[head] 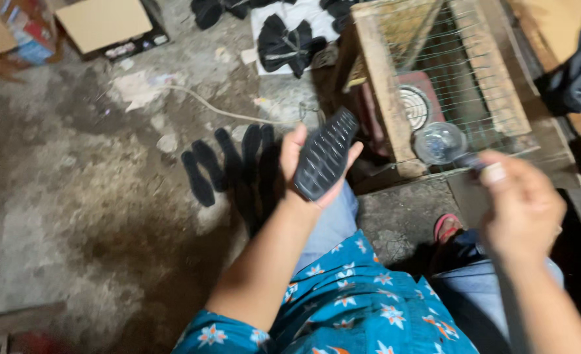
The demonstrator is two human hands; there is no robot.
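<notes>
My left hand [307, 172] is curled around a black ridged rubber shoe sole [325, 153]. My right hand [521, 206] pinches something small and blurry; a wooden wire cage [435, 78] holds a round heater [414, 107].

One black sole [325, 155] in hand, perhaps five soles [228, 164] on the floor.

A rough grey concrete floor [74, 196], stained and dimly lit, fills the scene, with a wooden-framed wire-mesh crate [435, 78] standing at its upper right. To the left of the crate a thin pale cord [218, 108] trails across the floor, and farther left, against the far edge, sit brown cardboard boxes [100, 23]. Just left of the crate's top corner lies a white sheet [297, 19] bearing dark pieces.
</notes>
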